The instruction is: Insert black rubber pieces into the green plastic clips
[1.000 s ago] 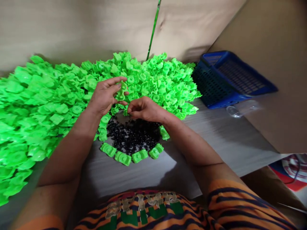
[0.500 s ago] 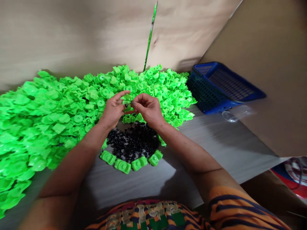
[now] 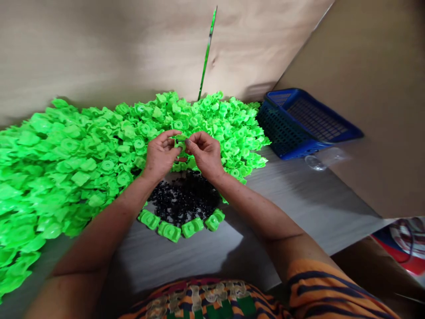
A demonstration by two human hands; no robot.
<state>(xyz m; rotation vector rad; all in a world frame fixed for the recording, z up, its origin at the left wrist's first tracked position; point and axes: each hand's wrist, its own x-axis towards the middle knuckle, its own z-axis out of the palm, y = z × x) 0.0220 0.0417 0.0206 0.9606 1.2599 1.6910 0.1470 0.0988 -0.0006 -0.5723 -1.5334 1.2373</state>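
Note:
My left hand (image 3: 162, 156) grips a small green plastic toy car body (image 3: 181, 144) between its thumb and fingers. Against that body lies a thin black axle (image 3: 180, 141) with a knob at its end. My right hand (image 3: 206, 153) pinches the axle's other end, thumb and fingertips closed together. Below both hands spreads a heap of small black axle pieces (image 3: 182, 199). Several green car-shaped pieces (image 3: 169, 231) lie in a curved row along its near edge. Just how the axle sits on the body is partly hidden by my fingers.
A large pile of loose green parts (image 3: 83, 150) covers the back and left of the grey table (image 3: 206, 261). On the right, a blue plastic basket (image 3: 292, 128) tilts against a brown panel, beside a clear plastic piece (image 3: 315, 163). A wooden wall (image 3: 133, 44) rises behind.
The green body has turned up into view between my hands, and the axle now lies across it. My left hand has shifted slightly right and down; my right hand stays nearly in place.

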